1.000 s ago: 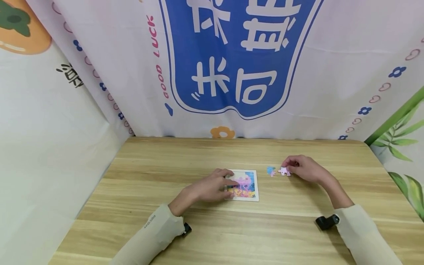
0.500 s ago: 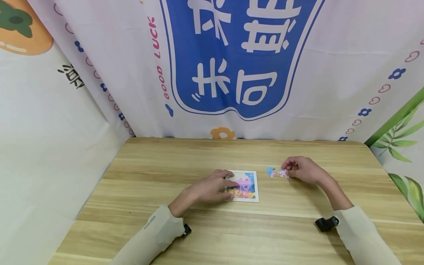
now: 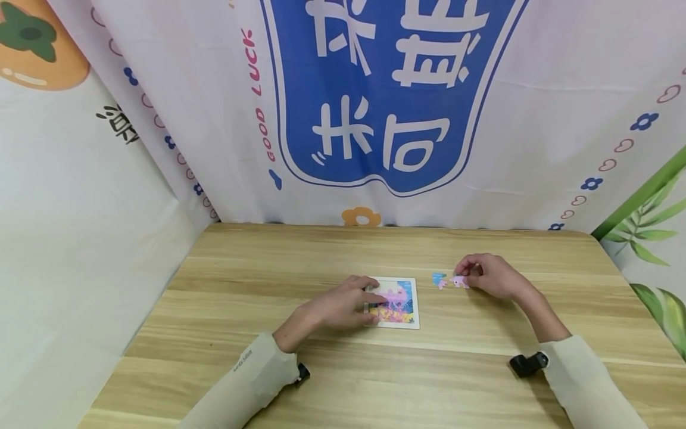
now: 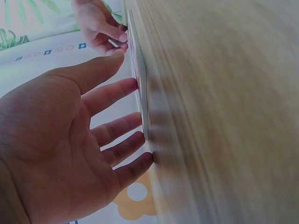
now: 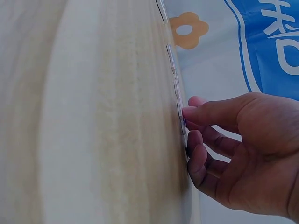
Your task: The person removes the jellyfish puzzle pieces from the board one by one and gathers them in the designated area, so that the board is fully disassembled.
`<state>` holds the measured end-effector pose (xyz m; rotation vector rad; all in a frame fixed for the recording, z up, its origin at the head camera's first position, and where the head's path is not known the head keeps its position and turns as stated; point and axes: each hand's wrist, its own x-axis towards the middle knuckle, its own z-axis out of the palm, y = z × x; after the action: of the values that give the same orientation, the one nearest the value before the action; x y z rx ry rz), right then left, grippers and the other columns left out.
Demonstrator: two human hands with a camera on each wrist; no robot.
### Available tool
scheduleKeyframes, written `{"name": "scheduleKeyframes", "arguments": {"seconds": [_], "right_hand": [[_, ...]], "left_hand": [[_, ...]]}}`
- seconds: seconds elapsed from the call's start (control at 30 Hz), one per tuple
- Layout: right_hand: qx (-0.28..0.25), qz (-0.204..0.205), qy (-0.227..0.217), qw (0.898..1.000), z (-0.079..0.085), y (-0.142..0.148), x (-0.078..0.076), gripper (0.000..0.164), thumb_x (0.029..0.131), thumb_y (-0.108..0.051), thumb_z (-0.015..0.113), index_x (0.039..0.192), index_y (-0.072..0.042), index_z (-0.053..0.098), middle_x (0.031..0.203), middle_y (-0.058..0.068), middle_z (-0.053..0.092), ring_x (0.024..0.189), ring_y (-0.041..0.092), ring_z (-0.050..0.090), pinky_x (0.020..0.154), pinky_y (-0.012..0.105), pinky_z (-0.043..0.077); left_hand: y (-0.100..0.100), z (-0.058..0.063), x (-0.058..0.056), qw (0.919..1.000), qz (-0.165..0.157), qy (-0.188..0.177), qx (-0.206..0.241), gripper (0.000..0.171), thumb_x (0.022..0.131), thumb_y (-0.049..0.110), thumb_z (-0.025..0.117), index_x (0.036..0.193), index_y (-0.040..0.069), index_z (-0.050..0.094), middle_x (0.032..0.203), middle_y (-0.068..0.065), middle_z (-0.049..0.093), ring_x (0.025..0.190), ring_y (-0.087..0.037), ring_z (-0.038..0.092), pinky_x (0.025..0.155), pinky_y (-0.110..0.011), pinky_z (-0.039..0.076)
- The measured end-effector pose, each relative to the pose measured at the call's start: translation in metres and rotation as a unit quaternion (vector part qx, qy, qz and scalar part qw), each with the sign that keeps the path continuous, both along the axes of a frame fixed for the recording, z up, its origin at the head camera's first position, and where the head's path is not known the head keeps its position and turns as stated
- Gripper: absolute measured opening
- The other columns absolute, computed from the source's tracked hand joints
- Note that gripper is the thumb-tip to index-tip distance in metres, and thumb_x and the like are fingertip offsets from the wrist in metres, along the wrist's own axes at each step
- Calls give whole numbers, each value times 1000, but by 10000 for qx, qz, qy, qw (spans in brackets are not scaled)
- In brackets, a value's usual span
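Note:
A small jigsaw puzzle in a white frame [image 3: 417, 310] lies on the table, showing a pink, yellow and blue picture with a pale patch at its upper left. My left hand [image 3: 343, 304] rests over the frame's left side; in the left wrist view its fingers [image 4: 114, 95] are spread and fairly straight, tips at the frame's edge. To the right, my right hand [image 3: 493, 276] pinches a pink puzzle piece [image 3: 460, 282] close at the table, thumb against it in the right wrist view. Just left of that piece lies a blue and pink puzzle piece [image 3: 439, 280].
The wooden table [image 3: 257, 268] runs back to a printed cloth [image 3: 236, 196] hanging along its far edge. Another pale cloth wall [image 3: 96, 250] borders the left side. A black wrist camera [image 3: 527, 364] sits at the right sleeve.
The pink piece has turned under my right fingers, and its outline now points another way. My left hand stays on the frame. The whole head view has shifted slightly.

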<state>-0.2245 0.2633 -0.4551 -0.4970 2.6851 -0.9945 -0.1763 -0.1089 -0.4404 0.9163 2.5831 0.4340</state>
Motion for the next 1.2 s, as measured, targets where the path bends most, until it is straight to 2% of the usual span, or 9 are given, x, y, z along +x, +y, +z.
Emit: {"name": "scheduleKeyframes", "arguments": {"seconds": [0.37,0.77,1.0,1.2], "right_hand": [[2,16,166,9999,2,-4,-1,14,97,0,71,110,-4,75,102,9,74,88,18,60,74,25,50],[-238,277,-16,9993,11,-34,-2,17,99,-2,70,115,0,73,102,11,73,84,18,62,65,24,52],[-127,490,24,9987,12,-52,-3,20,94,2,69,113,-1,74,102,8,74,88,16,63,74,25,53],[-49,780,77,9969,7,-71,1,14,95,2,72,107,-5,75,100,7,73,89,15,63,78,27,53]], "left_hand": [[0,0,0,10000,-41,23,5,48,106,37,69,152,23,64,170,-7,44,160,-29,36,129,-48,39],[3,4,1,10000,-24,42,-56,51,105,40,70,153,24,62,167,-6,46,156,-28,40,126,-47,42],[6,6,1,9998,-65,18,-183,50,106,41,69,153,27,63,168,-6,44,157,-27,39,127,-48,41],[15,8,-2,9986,-300,222,-368,52,106,44,68,154,28,61,170,-8,41,158,-29,38,128,-49,40]]}}
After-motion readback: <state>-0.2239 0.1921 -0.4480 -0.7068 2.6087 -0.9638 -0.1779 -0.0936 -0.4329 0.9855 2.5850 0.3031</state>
